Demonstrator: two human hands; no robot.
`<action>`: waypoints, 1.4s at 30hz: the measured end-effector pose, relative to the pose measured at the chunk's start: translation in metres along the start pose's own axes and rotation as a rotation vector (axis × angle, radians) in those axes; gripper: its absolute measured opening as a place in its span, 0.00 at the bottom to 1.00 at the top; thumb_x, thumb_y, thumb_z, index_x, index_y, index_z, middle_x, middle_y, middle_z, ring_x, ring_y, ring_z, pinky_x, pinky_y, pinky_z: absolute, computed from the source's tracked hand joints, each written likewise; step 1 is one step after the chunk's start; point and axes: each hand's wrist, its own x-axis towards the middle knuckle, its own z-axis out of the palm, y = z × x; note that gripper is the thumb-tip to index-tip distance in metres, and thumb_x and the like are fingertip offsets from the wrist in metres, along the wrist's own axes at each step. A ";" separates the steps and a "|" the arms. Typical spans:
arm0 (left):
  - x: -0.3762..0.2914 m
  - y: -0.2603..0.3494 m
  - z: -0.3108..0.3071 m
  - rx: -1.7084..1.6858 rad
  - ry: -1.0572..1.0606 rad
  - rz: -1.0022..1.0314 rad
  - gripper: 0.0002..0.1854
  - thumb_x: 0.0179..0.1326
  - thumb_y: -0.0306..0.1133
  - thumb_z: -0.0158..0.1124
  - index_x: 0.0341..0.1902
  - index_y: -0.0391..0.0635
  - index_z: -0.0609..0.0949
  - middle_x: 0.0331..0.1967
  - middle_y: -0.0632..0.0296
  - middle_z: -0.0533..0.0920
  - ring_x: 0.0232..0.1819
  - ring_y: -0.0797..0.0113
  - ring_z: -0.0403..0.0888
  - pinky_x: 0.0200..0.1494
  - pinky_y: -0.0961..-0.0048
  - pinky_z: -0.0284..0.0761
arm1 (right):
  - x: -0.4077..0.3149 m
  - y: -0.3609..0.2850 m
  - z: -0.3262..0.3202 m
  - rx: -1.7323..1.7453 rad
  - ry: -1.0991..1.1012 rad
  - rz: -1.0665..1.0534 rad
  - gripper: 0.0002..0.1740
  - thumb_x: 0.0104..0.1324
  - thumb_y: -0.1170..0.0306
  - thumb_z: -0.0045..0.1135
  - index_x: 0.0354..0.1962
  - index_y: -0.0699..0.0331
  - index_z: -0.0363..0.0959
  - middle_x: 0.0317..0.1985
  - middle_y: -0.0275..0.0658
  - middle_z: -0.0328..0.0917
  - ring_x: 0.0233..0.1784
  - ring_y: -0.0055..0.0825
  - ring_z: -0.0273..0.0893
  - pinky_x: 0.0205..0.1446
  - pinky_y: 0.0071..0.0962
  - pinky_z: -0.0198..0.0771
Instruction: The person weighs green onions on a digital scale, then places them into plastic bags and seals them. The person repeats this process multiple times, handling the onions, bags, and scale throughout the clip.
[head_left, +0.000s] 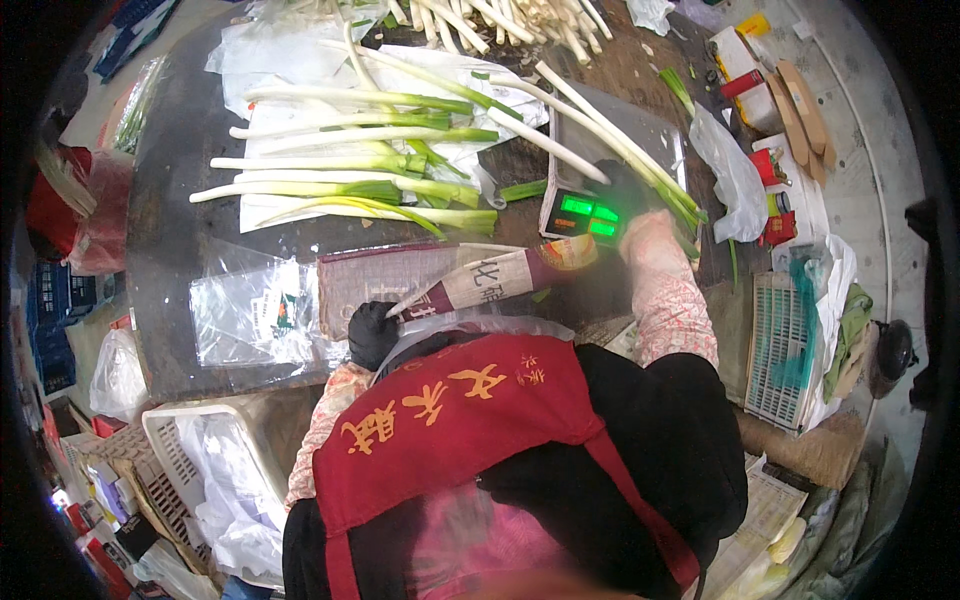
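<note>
My left hand, in a black glove, lies closed around the narrow end of a printed plastic sack piece near the table's front edge. My right hand, in a dark glove, reaches over a digital scale with a lit green display. Its fingers are blurred and dark; leeks lie by it, but its grip is unclear. Two long leeks cross the scale's tray, and another leek points at the right hand. Several trimmed leeks lie side by side on white plastic sheeting, left of the scale.
A pile of leek stalks lies at the table's far side. Clear plastic bags lie front left, beside a mesh bag. A white plastic bag is at the right edge. Plastic baskets stand at both sides below.
</note>
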 end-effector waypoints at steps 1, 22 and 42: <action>0.000 0.000 0.001 0.045 -0.029 -0.033 0.14 0.46 0.26 0.61 0.40 0.50 0.81 0.28 0.55 0.79 0.34 0.49 0.77 0.35 0.54 0.72 | 0.003 -0.009 0.002 0.037 0.009 -0.009 0.17 0.56 0.61 0.66 0.40 0.62 0.78 0.39 0.48 0.79 0.44 0.49 0.77 0.49 0.42 0.71; -0.003 -0.009 0.004 0.076 -0.074 -0.007 0.15 0.48 0.28 0.61 0.43 0.48 0.79 0.29 0.55 0.79 0.33 0.49 0.77 0.36 0.54 0.72 | 0.046 -0.020 -0.017 -0.645 0.197 0.243 0.41 0.43 0.64 0.67 0.59 0.52 0.66 0.57 0.46 0.69 0.63 0.48 0.64 0.61 0.57 0.59; 0.005 0.043 -0.033 0.440 -0.215 0.189 0.20 0.49 0.33 0.57 0.49 0.56 0.81 0.33 0.66 0.78 0.40 0.63 0.76 0.46 0.64 0.69 | 0.030 -0.241 0.072 0.293 -0.901 -0.152 0.27 0.51 0.62 0.61 0.48 0.67 0.73 0.43 0.51 0.80 0.44 0.39 0.79 0.50 0.38 0.72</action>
